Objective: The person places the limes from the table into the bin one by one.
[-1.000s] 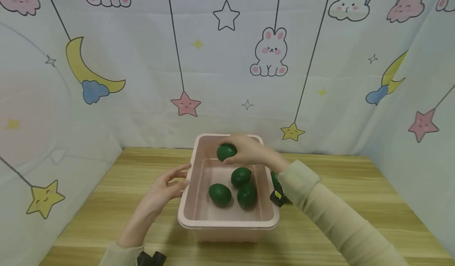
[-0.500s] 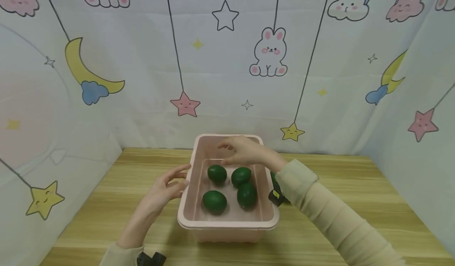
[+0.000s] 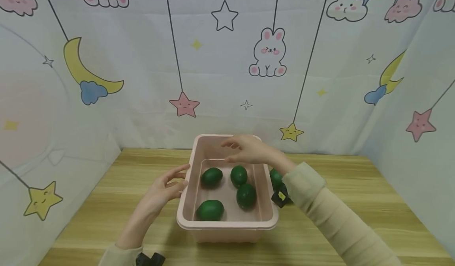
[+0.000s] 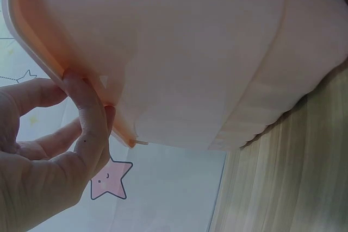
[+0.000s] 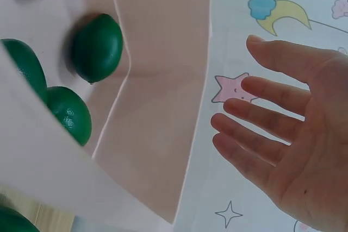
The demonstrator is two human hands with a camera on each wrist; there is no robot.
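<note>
A pink plastic bin [image 3: 227, 224] stands on the table with several glossy dark green lime-shaped fruits inside. One lies front left [image 3: 210, 210], another fruit [image 3: 211, 177] behind it, and two fruits touch on the right. My left hand [image 3: 163, 189] is at the bin's left rim; in the left wrist view its fingers [image 4: 87, 112] curl under the lip. Above the far part of the bin is my right hand [image 3: 245, 149], which holds nothing. The right wrist view shows that hand [image 5: 293, 129] with fingers spread and palm facing the camera.
Outside the bin, on its right, a green fruit [image 3: 275, 178] is partly hidden by the right sleeve [image 3: 303, 181]. Wood-grain tabletop [image 3: 341, 206] surrounds the bin. A printed curtain [image 3: 220, 68] hangs close behind and at both sides.
My right hand has let go of a fruit, which now lies at the bin's left. Another fruit has shifted toward the front left corner. My left hand has stayed at the rim.
</note>
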